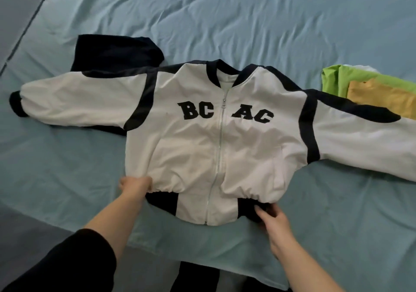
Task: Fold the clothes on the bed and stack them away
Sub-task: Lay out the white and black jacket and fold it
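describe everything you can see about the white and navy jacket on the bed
The jacket lies face up and spread flat on the blue bedsheet, zipped shut, sleeves out to both sides. It is white, of thin woven-looking cloth, with a navy collar, shoulder bands, cuffs and hem panels, and black letters BC AC across the chest. The hem is gathered. The left hand grips the hem's left corner; the right hand holds its right corner. Its right sleeve overlaps folded green and yellow clothes.

L arm: black sleeve pushed up, forearm bare | R arm: bare, no sleeve vis.
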### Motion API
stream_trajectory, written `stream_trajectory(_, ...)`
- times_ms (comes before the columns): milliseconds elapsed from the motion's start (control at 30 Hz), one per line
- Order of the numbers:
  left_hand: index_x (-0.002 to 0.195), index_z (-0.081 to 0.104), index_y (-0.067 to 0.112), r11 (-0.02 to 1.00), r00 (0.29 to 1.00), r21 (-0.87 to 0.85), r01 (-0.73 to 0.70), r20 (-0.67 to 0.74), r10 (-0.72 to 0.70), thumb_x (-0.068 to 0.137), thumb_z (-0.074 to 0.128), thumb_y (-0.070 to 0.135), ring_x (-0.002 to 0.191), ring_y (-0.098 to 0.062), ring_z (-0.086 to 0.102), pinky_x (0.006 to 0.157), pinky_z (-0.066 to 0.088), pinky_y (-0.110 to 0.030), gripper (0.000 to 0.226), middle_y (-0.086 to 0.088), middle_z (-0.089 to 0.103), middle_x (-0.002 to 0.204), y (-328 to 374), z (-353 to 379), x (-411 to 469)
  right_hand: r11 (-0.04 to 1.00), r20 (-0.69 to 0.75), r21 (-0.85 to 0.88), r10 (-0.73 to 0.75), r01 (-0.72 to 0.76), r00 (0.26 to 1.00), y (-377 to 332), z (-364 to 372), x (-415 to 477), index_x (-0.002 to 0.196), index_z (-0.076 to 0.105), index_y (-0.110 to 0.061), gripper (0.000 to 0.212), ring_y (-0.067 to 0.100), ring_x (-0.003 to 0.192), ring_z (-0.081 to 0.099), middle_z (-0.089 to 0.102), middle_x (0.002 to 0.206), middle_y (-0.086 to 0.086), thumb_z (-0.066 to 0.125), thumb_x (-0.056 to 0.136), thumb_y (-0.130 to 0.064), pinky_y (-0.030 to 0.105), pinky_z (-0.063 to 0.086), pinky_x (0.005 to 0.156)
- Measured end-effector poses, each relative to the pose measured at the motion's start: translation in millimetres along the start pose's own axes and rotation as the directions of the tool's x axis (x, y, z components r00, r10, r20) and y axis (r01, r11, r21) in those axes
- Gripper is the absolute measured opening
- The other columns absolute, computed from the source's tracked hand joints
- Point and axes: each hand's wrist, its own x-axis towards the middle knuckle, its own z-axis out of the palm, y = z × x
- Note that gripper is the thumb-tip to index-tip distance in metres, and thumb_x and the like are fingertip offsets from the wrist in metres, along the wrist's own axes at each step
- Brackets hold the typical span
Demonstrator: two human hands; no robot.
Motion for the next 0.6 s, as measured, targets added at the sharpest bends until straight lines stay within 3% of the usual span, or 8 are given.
stream_trajectory(33, 0.136, 0.037, -0.004, 0.996, 0.996, -0.083, 0.038, 0.087, -0.031, 0.081, 0.051, -0.003, 0.094, -0.031, 0.054, 0.084, 0.049, -0.039, 0.056, -0.023, 0.05, 0.118, -4.4, -1.4, 1.4, 1.0, -0.018, 0.01, 0.001, -0.001, 1.0, 1.2, 1.1, -1.1, 0.103, 0.066, -0.022, 0.021, 0.021, 0.102, 0.064, 0.07, 0.109, 0.004, 0.068, 0.086, -0.01, 0.039, 0.047, 0.097)
stream_trajectory(67, 0.135, 0.041, -0.002, 0.999, 0.988, -0.05, -0.002, 0.151, 0.009, 0.083, 0.051, 0.002, 0.093, -0.03, 0.055, 0.086, 0.049, -0.038, 0.052, -0.024, 0.051, 0.12, -11.4, -1.4, 3.6, 1.0, -0.037, 0.015, -0.004, 0.004, 0.999, 1.3, 1.6, -2.1, 0.1, 0.067, -0.021, 0.016, 0.021, 0.103, 0.064, 0.071, 0.107, 0.003, 0.068, 0.086, -0.013, 0.04, 0.046, 0.098)
stream_trajectory(167, 0.135, 0.045, 0.006, 0.954, 0.942, 0.112, -0.279, 0.224, 0.249, 0.079, 0.068, 0.018, 0.12, -0.034, 0.047, 0.103, 0.041, -0.041, 0.062, -0.019, 0.042, 0.137, -23.0, -4.8, 5.6, 0.998, -0.081, 0.049, -0.025, 0.029, 0.996, -3.8, 5.9, -5.8, 0.092, 0.069, -0.015, 0.007, 0.024, 0.1, 0.065, 0.072, 0.1, 0.006, 0.069, 0.085, -0.016, 0.042, 0.045, 0.098)
stream_trajectory(267, 0.114, 0.059, 0.017, 0.871, 0.833, 0.005, -0.491, 0.293, 0.469, 0.084, 0.071, 0.02, 0.114, -0.023, 0.057, 0.086, 0.045, -0.029, 0.033, -0.003, 0.059, 0.12, -15.5, -3.5, 3.6, 0.994, -0.124, 0.095, -0.043, 0.055, 0.991, -20.4, 11.4, -9.4, 0.093, 0.067, -0.007, 0.013, 0.021, 0.091, 0.063, 0.07, 0.094, 0.01, 0.068, 0.087, -0.019, 0.039, 0.047, 0.091)
stream_trajectory(333, 0.114, 0.059, 0.022, 0.903, 0.819, -0.204, -0.379, 0.38, 0.43, 0.09, 0.064, 0.025, 0.109, -0.016, 0.061, 0.082, 0.047, -0.025, 0.024, 0.002, 0.065, 0.114, -5.2, -1.7, -2.6, 0.97, -0.186, 0.238, -0.003, 0.048, 0.983, -34.8, 13.4, -14.2, 0.088, 0.065, -0.01, 0.004, 0.018, 0.078, 0.062, 0.067, 0.083, 0.006, 0.064, 0.088, -0.013, 0.035, 0.049, 0.077)
stream_trajectory(400, 0.128, 0.053, 0.02, 0.901, 0.842, -0.389, -0.192, 0.406, 0.355, 0.095, 0.056, 0.026, 0.112, -0.017, 0.06, 0.094, 0.049, -0.034, 0.033, 0.0, 0.063, 0.123, 0.9, -1.7, -8.6, 0.926, -0.226, 0.374, 0.04, 0.049, 0.973, -49.9, 9.9, -19.6, 0.075, 0.056, -0.014, 0.016, 0.016, 0.068, 0.057, 0.06, 0.074, 0.006, 0.058, 0.087, -0.004, 0.032, 0.048, 0.064)
stream_trajectory(467, 0.131, 0.051, 0.022, 0.858, 0.87, -0.5, -0.115, 0.366, 0.33, 0.096, 0.054, 0.023, 0.114, -0.02, 0.059, 0.1, 0.047, -0.042, 0.035, -0.001, 0.062, 0.125, 0.4, -4.9, -10.9, 0.899, -0.214, 0.434, 0.036, 0.062, 0.976, -62.5, -0.2, -27.3, 0.074, 0.048, -0.014, 0.022, 0.017, 0.07, 0.056, 0.056, 0.077, 0.009, 0.055, 0.087, 0.002, 0.03, 0.051, 0.059)
stream_trajectory(600, 0.118, 0.055, 0.022, 0.901, 0.894, -0.35, -0.257, 0.268, 0.359, 0.091, 0.059, 0.032, 0.109, -0.021, 0.06, 0.097, 0.049, -0.044, 0.029, 0.0, 0.064, 0.116, -18.6, -18.3, -10.6, 0.92, -0.001, 0.389, 0.056, -0.051, 0.998, -64.7, -30.9, -33.0, 0.106, 0.058, -0.012, 0.02, 0.022, 0.089, 0.063, 0.067, 0.096, 0.009, 0.059, 0.089, -0.002, 0.03, 0.059, 0.065)
